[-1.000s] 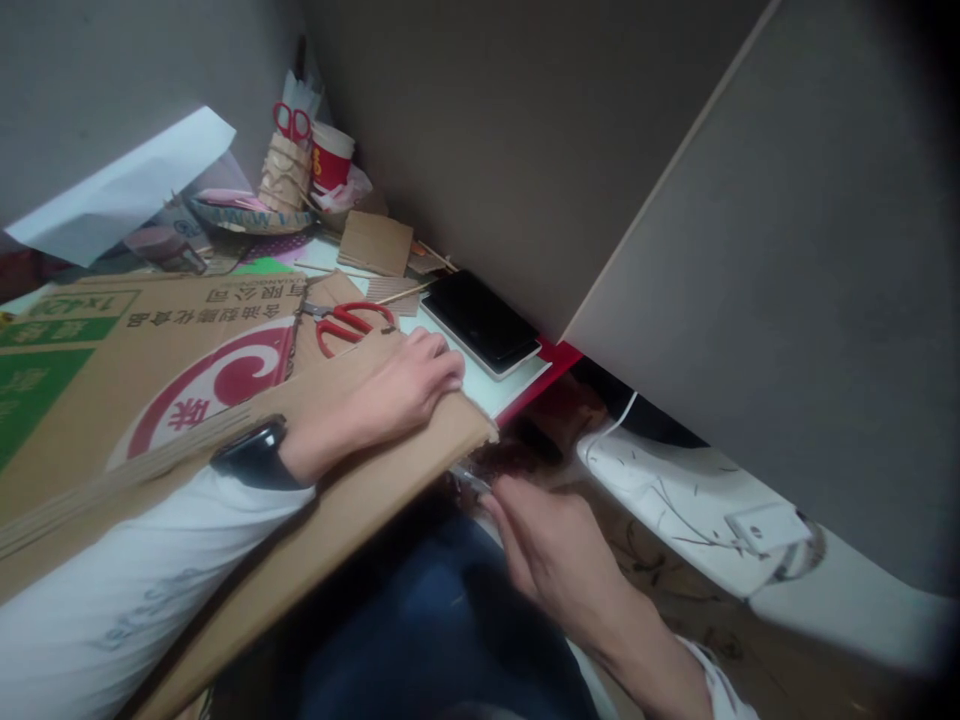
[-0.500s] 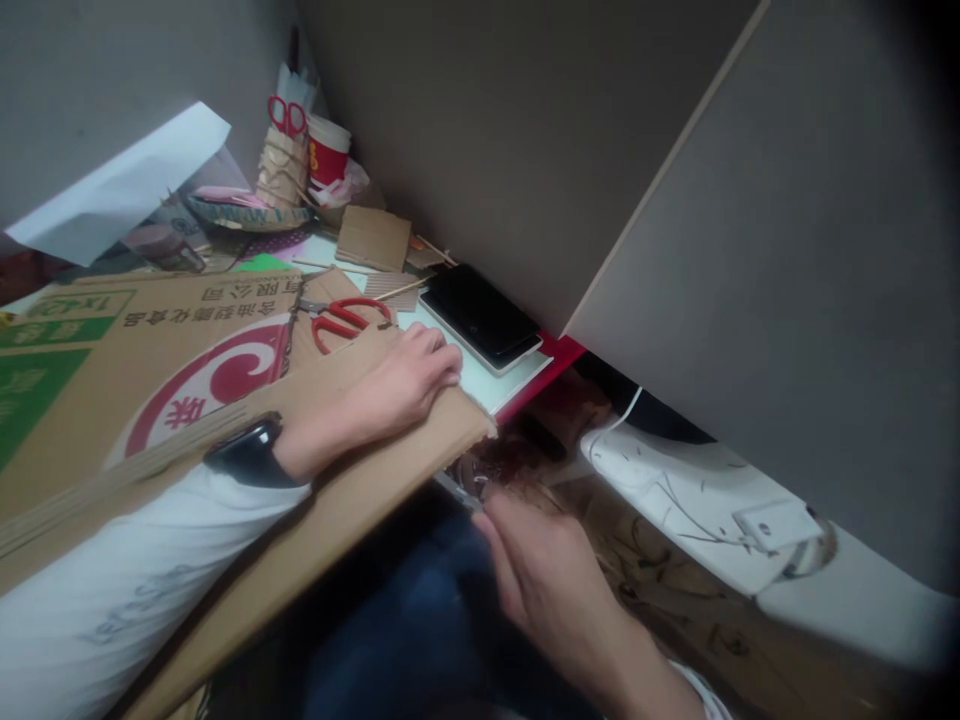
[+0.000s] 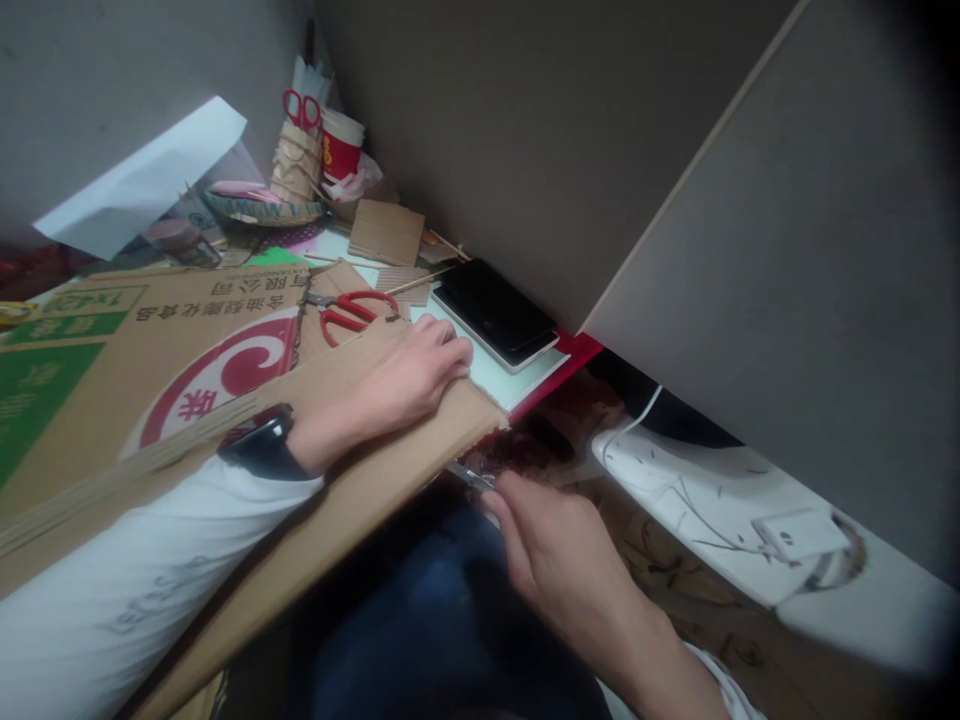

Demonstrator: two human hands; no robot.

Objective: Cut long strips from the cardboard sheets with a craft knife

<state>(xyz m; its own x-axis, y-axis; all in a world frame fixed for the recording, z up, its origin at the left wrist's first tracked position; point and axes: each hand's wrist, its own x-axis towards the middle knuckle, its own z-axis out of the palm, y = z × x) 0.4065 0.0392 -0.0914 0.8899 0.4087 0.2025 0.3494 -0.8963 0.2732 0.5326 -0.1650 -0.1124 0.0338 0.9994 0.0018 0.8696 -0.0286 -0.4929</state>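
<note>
A large printed cardboard sheet (image 3: 210, 330) lies over the table, its near edge jutting past the front. My left hand (image 3: 424, 370) presses on the cardboard near its right corner, fingers curled at a fold or edge. Below that corner, my right hand (image 3: 555, 540) is closed around a small metal cutter (image 3: 471, 476), whose blade points toward the cardboard's underside edge; most of its handle is hidden in my fingers. Red-handled scissors (image 3: 352, 312) rest beyond my left hand. A black phone or tablet (image 3: 495, 310) lies to the right of them.
At the back stand a holder (image 3: 296, 165) with another pair of scissors, a red and white cup (image 3: 343, 145) and a shallow bowl (image 3: 262, 208). A small cardboard square (image 3: 386, 233) lies nearby. A grey panel (image 3: 540, 130) bounds the right; a white surface (image 3: 697, 500) sits lower.
The view has shifted slightly, so most things appear a little further right. My left hand stays on the cardboard, and my right hand still holds the cutter beneath the corner.
</note>
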